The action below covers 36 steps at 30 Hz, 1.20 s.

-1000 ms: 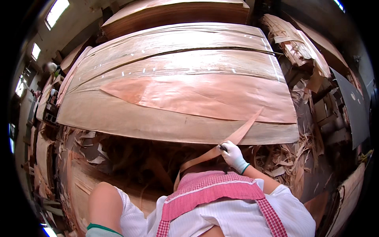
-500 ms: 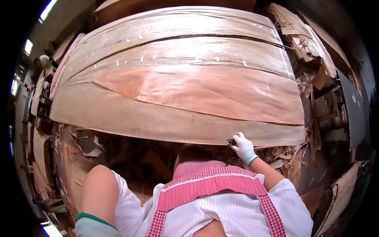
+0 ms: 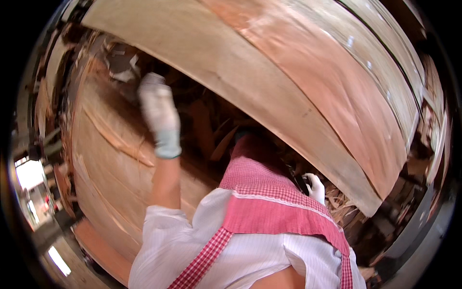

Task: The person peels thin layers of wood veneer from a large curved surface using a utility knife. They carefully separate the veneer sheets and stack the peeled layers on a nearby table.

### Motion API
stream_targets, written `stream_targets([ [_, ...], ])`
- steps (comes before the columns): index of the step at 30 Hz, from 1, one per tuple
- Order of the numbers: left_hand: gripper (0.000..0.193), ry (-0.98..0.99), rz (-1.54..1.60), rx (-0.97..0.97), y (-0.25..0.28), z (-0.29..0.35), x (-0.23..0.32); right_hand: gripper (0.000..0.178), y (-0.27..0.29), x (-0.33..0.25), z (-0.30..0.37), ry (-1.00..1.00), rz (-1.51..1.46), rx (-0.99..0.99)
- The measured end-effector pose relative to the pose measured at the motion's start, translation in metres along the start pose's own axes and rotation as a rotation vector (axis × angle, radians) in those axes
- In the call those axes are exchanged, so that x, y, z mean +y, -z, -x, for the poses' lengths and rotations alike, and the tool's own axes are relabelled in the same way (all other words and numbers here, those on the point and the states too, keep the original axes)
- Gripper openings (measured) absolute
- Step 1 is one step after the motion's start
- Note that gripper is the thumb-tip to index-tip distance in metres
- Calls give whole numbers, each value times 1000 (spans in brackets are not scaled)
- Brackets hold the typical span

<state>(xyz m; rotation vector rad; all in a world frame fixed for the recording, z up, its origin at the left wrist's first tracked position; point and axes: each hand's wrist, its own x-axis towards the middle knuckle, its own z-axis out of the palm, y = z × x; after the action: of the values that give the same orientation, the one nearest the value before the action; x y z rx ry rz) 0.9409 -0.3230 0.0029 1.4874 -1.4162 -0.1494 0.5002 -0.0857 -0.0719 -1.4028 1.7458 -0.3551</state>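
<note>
My left hand [image 3: 159,113], in a white glove with a green cuff, is stretched out to the left and blurred by motion. It hovers over a low pile of pale veneer [image 3: 103,168] and nothing shows in it. My right hand [image 3: 315,187], also gloved, is tucked by my red checked apron [image 3: 269,212], closed on a small dark tool [image 3: 301,182]. It sits just under the near edge of the big veneer stack [image 3: 226,58], whose top carries a reddish sheet [image 3: 332,82].
Dark scraps and torn veneer strips [image 3: 207,120] fill the gap between the big stack and the low pile. More shavings [image 3: 341,202] lie at the right by the stack's corner. A floor with a bright opening [image 3: 31,176] shows at the far left.
The view has swung left and tilted. My left hand has risen from the lower edge and reached out over the low pile. My right hand has drawn back from the sheet's edge; the long strip is gone.
</note>
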Motion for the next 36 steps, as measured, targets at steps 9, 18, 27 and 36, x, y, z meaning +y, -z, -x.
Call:
stream_targets([
  [9,46,1107,-355,-1110,-103,332,-206,25,-41,28,-32,-322,281,-397],
  [18,47,919,-384,-1427,-163,417,-334,32,-108,65,-73,-387,225,-359],
  [27,27,617,-220,-1276,-40,227,-170,20,-102,-133,-106,95,-86,-295],
  [36,36,-12,644,-1370,77,33,111,13,45,-280,-39,103,-163,-576],
])
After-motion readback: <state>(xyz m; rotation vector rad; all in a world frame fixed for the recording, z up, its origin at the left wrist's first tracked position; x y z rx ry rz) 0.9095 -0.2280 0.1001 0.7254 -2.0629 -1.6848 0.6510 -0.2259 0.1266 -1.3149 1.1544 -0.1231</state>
